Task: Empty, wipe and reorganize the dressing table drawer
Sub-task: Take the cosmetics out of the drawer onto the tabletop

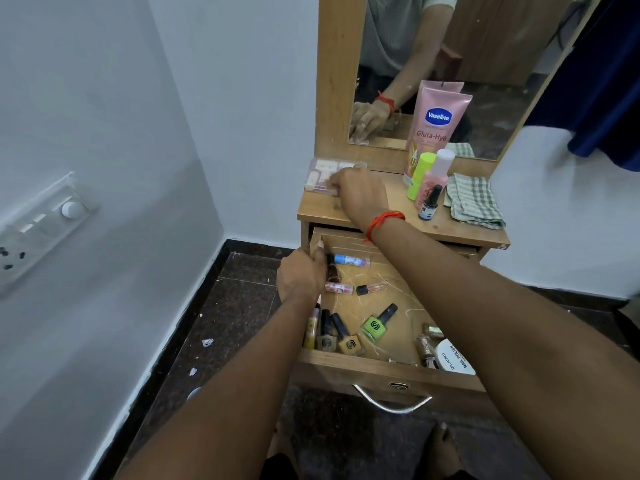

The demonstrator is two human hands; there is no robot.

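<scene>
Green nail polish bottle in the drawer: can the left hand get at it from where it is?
Probably yes: the left hand is already inside the open drawer, and the green bottle lies uncovered nearby.

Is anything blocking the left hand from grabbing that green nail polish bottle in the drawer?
Nothing visible. The green nail polish bottle lies uncovered on the drawer floor, with the left hand at the drawer's left wall.

The left hand [300,276] curls knuckles-up with its fingers bent, while the extended right hand [360,195], red thread at its wrist, reaches forward palm-down.
</scene>
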